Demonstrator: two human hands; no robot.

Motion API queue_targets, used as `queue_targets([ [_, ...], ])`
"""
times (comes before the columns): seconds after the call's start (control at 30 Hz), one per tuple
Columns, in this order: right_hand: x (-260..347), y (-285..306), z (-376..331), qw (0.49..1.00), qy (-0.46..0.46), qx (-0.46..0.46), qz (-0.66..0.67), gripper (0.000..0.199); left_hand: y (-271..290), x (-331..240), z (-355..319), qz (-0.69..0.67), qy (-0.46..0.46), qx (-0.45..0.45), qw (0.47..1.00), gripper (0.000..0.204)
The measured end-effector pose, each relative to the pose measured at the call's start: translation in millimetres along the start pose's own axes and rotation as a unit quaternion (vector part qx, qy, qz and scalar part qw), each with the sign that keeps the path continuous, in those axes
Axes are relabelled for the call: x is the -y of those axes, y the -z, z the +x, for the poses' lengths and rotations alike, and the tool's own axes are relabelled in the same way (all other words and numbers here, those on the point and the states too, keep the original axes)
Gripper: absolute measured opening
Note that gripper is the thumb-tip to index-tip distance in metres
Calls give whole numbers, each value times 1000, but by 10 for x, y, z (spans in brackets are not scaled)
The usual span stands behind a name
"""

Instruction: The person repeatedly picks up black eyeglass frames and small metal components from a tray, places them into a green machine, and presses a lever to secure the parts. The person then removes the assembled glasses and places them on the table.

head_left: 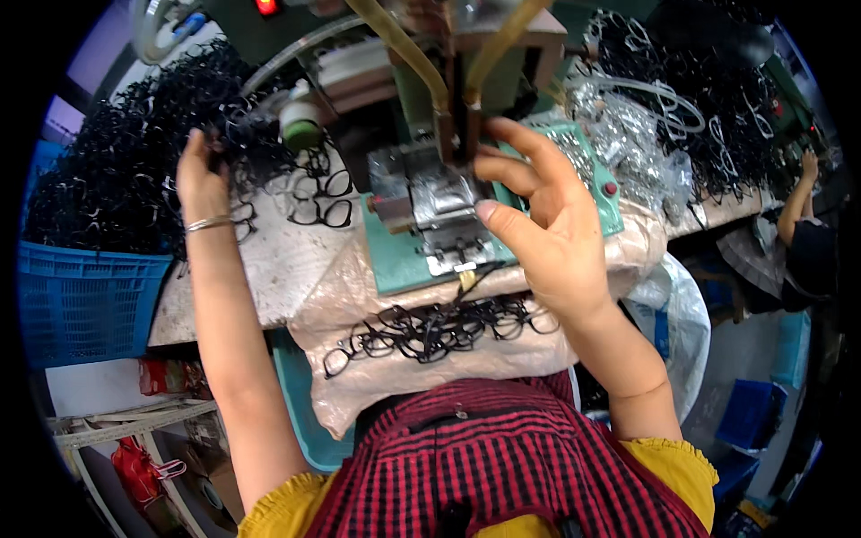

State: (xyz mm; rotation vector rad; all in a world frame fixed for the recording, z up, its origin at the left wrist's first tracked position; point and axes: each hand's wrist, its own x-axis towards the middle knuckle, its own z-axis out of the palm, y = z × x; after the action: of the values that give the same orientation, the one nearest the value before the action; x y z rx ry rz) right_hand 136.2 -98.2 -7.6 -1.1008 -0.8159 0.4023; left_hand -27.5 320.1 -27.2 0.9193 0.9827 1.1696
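My left hand (204, 179) is at the edge of a big heap of black eyeglass frames (108, 170) on the left. Its fingers are partly hidden and smeared against dark, blurred frames, so I cannot tell if it grips one. My right hand (556, 224) is open at the machine's metal clamping fixture (447, 197), its thumb and bent fingers apart around the fixture's right side. Two copper-coloured electrodes (473, 121) come down just above the fixture. It stands on a green base plate (395, 264). Several black eyeglass frames (439, 332) lie in a row on the wrapped ledge before me.
A blue plastic crate (90, 296) stands under the left heap. Loose frames (323, 197) lie on the worktop beside a green-bottomed container (301, 125). Small metal parts (574, 148) fill a green tray. Another heap of frames (708, 108) and another person's arm (798, 202) are at right.
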Motion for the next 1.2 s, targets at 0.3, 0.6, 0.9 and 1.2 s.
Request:
queue_targets([
  [0.3,-702,1296,-377,734,37,-143,-663,20,-177,519,-2677,-67,-312,403,858,5],
  [0.6,-704,1199,84,786,86,-179,-586,11,-580,467,-2732,219,-534,530,622,13],
  [0.9,-1078,1319,366,744,158,90,-643,22,-477,508,-2749,243,-537,521,617,19],
  [1.2,-631,1296,-14,834,187,-108,-507,13,932,82,-2453,703,-109,508,486,13],
])
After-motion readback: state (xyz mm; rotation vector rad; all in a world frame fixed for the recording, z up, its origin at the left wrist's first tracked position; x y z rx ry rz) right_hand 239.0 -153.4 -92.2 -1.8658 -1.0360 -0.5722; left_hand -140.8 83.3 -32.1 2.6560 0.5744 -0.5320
